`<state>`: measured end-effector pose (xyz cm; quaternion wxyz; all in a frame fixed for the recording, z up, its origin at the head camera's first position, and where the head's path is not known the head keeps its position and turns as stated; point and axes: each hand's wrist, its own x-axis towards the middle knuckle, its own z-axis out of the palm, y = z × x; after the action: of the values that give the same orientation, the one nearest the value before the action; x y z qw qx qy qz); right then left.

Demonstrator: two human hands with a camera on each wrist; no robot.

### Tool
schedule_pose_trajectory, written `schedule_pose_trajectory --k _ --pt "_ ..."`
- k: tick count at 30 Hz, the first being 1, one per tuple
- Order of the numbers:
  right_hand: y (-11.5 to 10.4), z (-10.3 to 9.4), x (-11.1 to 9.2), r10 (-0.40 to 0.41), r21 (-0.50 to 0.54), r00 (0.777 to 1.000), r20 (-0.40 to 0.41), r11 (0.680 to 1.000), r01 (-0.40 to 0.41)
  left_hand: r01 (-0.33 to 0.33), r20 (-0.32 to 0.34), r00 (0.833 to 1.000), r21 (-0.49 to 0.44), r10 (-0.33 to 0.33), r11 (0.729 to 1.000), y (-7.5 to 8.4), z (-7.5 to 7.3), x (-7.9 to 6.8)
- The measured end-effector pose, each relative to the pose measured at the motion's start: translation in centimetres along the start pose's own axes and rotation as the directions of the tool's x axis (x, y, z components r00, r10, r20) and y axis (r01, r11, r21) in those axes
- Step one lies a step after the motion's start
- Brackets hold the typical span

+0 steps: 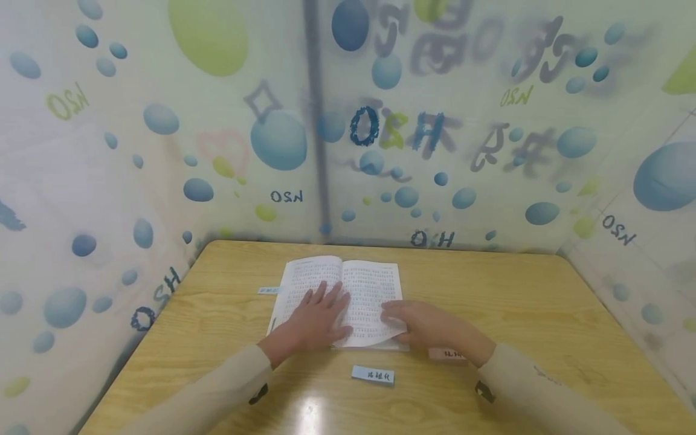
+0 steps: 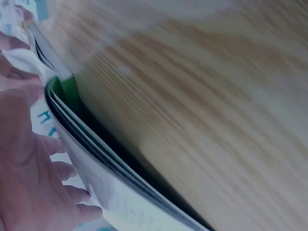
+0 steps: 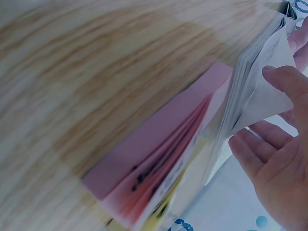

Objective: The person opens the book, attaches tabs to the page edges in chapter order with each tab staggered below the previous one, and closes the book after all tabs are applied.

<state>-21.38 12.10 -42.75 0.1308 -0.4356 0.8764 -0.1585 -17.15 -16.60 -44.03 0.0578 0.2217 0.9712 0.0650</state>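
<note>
An open book [image 1: 370, 275] with printed pages lies on the wooden table. My left hand [image 1: 315, 317] rests on the left page with fingers spread, close to the fold. At the lower right corner, my right hand [image 1: 435, 326] holds the page [image 3: 269, 91], which lifts off the sheets below. In the right wrist view the thumb lies on one side of that page and the fingers on the other. The left wrist view shows the book's lower edge [image 2: 125, 192], its pages bowed upward near the left hand.
A blue sticky-note pad [image 1: 373, 375] with handwriting lies in front of the book. Partly under the right forearm is a pink pad [image 3: 159, 144] with a yellow one [image 3: 171, 202] beside it. A pale blue tab [image 1: 268, 290] shows at the book's left edge. Patterned walls [image 1: 467, 199] enclose the table [image 1: 228, 272].
</note>
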Motion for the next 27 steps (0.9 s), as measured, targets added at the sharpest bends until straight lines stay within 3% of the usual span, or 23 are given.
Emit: schedule_pose_trajectory --k 11,27 --pt "-0.1 -0.1 0.5 -0.044 -0.012 0.998 -0.054 0.999 0.044 -0.053 0.018 0.998 0.008 0.053 0.999 2.8 0.0 1.3" --pt "0.2 -0.3 0.4 -0.045 -0.023 0.996 -0.074 0.999 0.044 -0.043 0.035 0.998 -0.062 0.045 0.997 2.7 -0.4 1.1"
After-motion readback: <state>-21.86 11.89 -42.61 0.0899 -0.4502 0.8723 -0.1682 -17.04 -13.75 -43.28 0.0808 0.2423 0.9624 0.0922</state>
